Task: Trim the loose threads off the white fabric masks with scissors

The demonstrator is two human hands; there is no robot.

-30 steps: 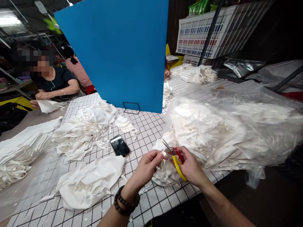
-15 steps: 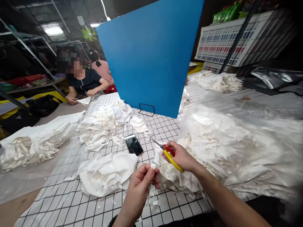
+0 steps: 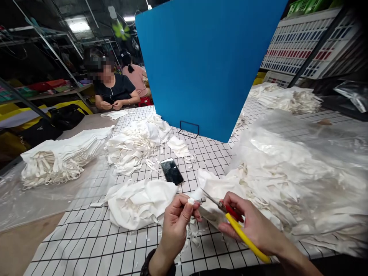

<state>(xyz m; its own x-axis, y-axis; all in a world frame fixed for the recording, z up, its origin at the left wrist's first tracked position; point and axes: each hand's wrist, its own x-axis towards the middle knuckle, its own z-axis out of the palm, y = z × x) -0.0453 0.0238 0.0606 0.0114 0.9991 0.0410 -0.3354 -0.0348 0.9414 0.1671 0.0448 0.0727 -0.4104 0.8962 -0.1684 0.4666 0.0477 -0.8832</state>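
Along the table's left edge lies a stack of folded white cloth pieces point(image 3: 61, 159), with a looser white heap point(image 3: 138, 143) further in and a phone point(image 3: 171, 172) face up near the middle. Toward the near edge, the left hand point(image 3: 176, 224) pinches a small white fabric tab point(image 3: 191, 201) between thumb and fingertips, its grip closed on it. The cloth looks light, soft and limp, likely to flop unless held close to the tab and kept taut. Just beside it, the right hand point(image 3: 254, 226) is wrapped around the yellow and red handles of the scissors point(image 3: 230, 218), blades pointing at the tab. Toward the right edge sits a large clear plastic bag of white cloth point(image 3: 301, 168).
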